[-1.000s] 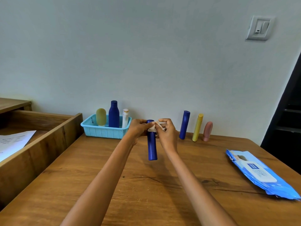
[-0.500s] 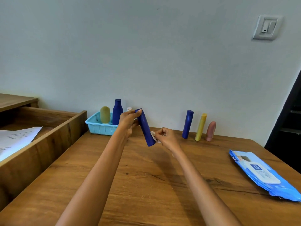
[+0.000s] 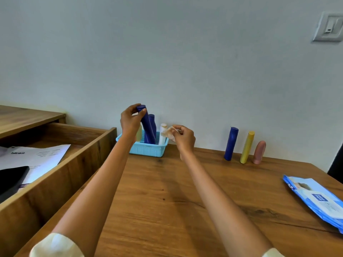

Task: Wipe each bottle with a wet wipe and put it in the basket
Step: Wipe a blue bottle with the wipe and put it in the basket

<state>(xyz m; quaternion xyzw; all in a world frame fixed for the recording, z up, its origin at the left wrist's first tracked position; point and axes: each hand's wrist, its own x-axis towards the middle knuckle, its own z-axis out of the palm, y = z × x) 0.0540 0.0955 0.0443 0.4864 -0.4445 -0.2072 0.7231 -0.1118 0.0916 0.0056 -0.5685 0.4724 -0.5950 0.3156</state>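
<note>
**While lowered into the basket: dark blue tube**

Gripped near its cap by left hand [image 3: 131, 121], tall dark blue cylindrical bottle [image 3: 147, 129] tilted inside light blue plastic basket [image 3: 146, 149], beside blue flask [image 3: 152, 123], white bottle [image 3: 162, 134], pale yellow bottle [image 3: 138, 134]. Crumpled white wet wipe [image 3: 169, 133] pinched in right hand [image 3: 184, 138].
</note>
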